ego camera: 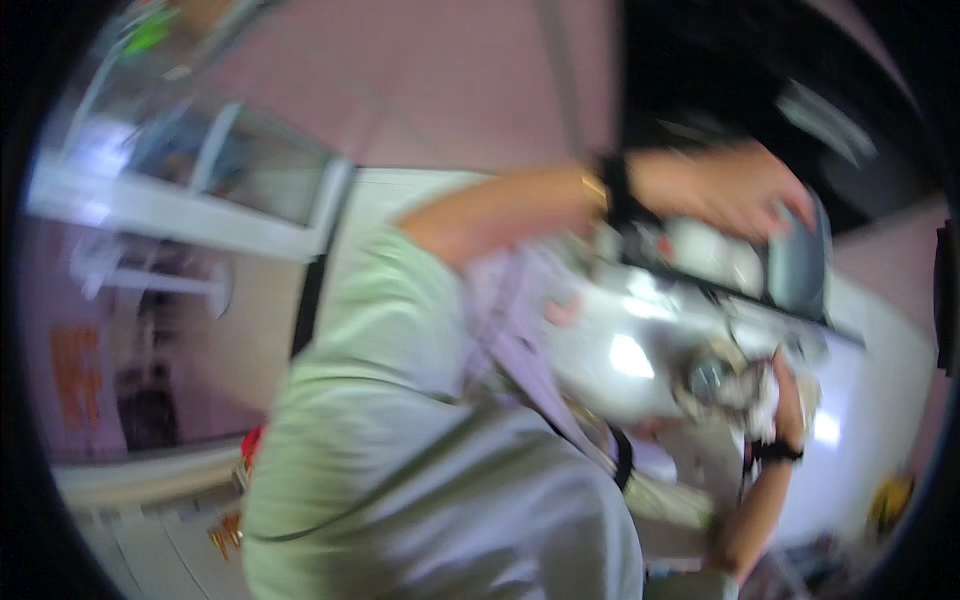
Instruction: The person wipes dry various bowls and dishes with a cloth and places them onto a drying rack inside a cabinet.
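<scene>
Motion blur softens the whole view. My left hand (724, 191) reaches over a dark shelf, its fingers at the upper edge of a grey rounded container (799, 262); whether they grip it is unclear. White rounded items (709, 251) sit on the shelf beneath this hand. Lower down, my right hand (789, 405) is closed around a crumpled whitish cloth-like bundle (754, 394). Beside the bundle is a grey round object (706, 377), too blurred to name. Both wrists wear black bands.
A shiny pale surface (600, 352) with bright reflections lies between my arms. The dark shelf edge (697, 281) runs above it. A large black panel (720, 75) stands beyond my left hand. A white-framed window (247, 172) is at the left, and a yellow object (890, 504) at the lower right.
</scene>
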Motion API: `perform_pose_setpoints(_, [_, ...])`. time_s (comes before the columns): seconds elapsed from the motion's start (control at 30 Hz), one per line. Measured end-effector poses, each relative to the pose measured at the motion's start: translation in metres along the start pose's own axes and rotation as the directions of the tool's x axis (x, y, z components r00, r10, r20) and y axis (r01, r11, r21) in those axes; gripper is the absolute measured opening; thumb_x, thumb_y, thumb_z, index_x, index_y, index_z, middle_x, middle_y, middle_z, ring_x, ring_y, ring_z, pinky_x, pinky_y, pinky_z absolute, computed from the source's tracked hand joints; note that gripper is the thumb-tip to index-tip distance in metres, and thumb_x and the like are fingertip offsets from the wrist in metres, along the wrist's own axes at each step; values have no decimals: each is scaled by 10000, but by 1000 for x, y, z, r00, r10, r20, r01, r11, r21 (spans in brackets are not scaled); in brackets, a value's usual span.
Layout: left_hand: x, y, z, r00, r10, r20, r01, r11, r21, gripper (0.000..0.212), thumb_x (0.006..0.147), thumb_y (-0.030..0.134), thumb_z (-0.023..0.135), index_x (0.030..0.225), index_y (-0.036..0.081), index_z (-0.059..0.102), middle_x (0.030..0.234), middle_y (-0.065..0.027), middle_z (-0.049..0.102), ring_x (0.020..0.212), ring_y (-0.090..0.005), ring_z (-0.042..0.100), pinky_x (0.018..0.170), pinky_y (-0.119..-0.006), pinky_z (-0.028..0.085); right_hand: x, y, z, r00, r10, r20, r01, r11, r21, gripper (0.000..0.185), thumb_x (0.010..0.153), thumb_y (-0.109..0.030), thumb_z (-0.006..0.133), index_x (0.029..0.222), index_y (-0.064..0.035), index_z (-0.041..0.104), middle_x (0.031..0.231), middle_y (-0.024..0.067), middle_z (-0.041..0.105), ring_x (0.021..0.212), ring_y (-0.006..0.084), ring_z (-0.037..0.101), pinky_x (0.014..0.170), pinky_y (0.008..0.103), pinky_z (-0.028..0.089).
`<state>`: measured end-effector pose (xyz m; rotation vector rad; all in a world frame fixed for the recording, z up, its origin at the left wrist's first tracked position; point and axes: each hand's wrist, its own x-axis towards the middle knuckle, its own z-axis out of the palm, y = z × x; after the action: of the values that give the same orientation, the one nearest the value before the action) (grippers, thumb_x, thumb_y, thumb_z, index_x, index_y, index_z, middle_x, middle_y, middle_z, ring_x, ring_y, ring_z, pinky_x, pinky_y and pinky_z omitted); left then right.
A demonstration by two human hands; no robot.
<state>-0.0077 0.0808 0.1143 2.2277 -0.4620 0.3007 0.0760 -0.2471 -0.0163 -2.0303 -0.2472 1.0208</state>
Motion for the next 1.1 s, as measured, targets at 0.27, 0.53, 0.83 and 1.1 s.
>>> perform_pose_setpoints(0.27, [10, 42, 42, 934, 321, -155, -317, 947, 50, 293, 738, 270, 539, 934, 146, 717, 844, -71, 693, 775, -220, 649, 703, -326, 509, -45, -55, 94, 789, -607, -96, 604, 795, -64, 396, 948, -337, 432, 1087, -5, 597, 1043, 106, 595, 967, 215, 547, 878, 327, 413])
perform_pose_setpoints(0.53, [-33, 86, 31, 995, 99, 5, -99, 991, 96, 258, 736, 213, 549, 918, 120, 705, 846, -77, 692, 823, -267, 643, 721, -375, 511, -55, -68, 112, 653, -756, -39, 755, 654, -37, 376, 932, -325, 462, 1064, -3, 605, 1015, 105, 600, 939, 211, 548, 856, 327, 421])
perform_pose_setpoints(0.83, [-18, 92, 57, 980, 145, 139, -160, 982, 104, 287, 747, 209, 541, 968, 115, 697, 871, -69, 696, 820, -231, 649, 746, -342, 504, -56, -60, 111, 612, -787, -83, 786, 616, -45, 355, 914, -312, 497, 1037, -1, 614, 983, 104, 606, 907, 206, 550, 832, 327, 430])
perform_pose_setpoints(1.1, [-19, 93, 65, 973, 164, 160, -181, 978, 104, 285, 754, 217, 547, 975, 118, 695, 869, -71, 694, 817, -234, 646, 740, -343, 499, -56, -57, 109, 606, -787, -119, 786, 615, -67, 337, 898, -300, 527, 1014, 1, 622, 955, 103, 611, 879, 201, 551, 810, 327, 437])
